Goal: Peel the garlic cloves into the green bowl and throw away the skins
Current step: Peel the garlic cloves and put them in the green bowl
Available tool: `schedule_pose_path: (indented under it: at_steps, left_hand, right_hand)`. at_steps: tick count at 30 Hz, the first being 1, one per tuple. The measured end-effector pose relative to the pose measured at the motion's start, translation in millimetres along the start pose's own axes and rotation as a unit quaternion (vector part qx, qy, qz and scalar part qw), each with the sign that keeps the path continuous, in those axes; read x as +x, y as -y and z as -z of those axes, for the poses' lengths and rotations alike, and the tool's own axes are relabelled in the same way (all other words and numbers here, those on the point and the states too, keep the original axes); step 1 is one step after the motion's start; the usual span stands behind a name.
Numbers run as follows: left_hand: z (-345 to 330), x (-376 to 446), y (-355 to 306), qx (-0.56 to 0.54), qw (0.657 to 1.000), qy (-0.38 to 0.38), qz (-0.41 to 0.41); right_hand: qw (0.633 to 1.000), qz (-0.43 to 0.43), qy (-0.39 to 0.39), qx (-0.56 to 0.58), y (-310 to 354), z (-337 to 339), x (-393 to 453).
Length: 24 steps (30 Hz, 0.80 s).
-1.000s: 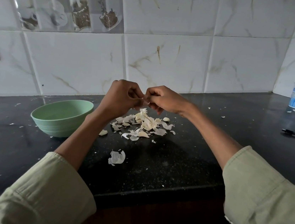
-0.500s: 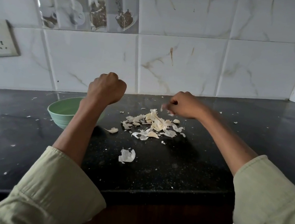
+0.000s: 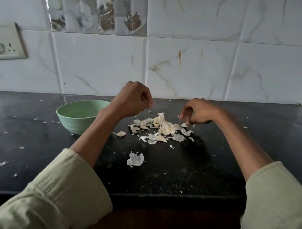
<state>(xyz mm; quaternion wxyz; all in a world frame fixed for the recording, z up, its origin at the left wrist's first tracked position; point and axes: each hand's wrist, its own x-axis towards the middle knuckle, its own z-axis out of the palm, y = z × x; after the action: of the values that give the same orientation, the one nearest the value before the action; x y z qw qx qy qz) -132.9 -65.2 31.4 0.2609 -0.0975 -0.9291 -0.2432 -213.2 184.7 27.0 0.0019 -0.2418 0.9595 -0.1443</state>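
Countertop, black and speckled, runs along the white marbled wall tiles, with small flakes of skin scattered over it. Pale green sleeves cover both forearms reaching in from the near edge. A switch plate is fixed on the wall at far left.

The green bowl stands on the counter to the left of the work, upright, its right rim hidden behind the left forearm; I can't see anything inside it from this side. The left hand is raised above the counter just right of the bowl, fingers curled tight into a fist; whether anything is held inside it I cannot tell.

The garlic pile, a heap of papery skins and cloves, lies in the middle of the counter between the two hands. The right hand hangs over the pile's right edge with fingers bent downward, the tips pinching a small garlic piece that lies at the counter.

A loose skin lies by itself nearer the counter's front edge, apart from the pile. A single clove rests just beside the left forearm, between bowl and pile.
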Motion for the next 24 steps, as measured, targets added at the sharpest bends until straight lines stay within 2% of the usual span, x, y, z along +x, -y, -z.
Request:
schedule_pose_path:
  at_steps: [3, 14, 19, 24]
  left_hand:
    - [-17.4, -1.8, -5.6, -0.019, 0.998, 0.044, -0.046]
    - [-48.9, -1.8, -9.0, -0.046, 0.995, 0.037, -0.081]
    - [-55.9, -1.0, -14.9, -0.110, 0.992, 0.008, -0.064]
    - [-57.2, -0.1, -18.4, -0.209, 0.977, -0.014, -0.042]
  right_hand:
    - [1.000, 0.005, -0.012, 0.015, -0.5, 0.8, 2.3]
    - [1.000, 0.008, -0.001, 0.003, -0.5, -8.4, 2.9]
    - [0.984, 0.042, -0.080, 0.153, 4.5, 0.4, 1.2]
    - [0.949, 0.071, -0.083, 0.294, 8.8, 2.7, -2.2]
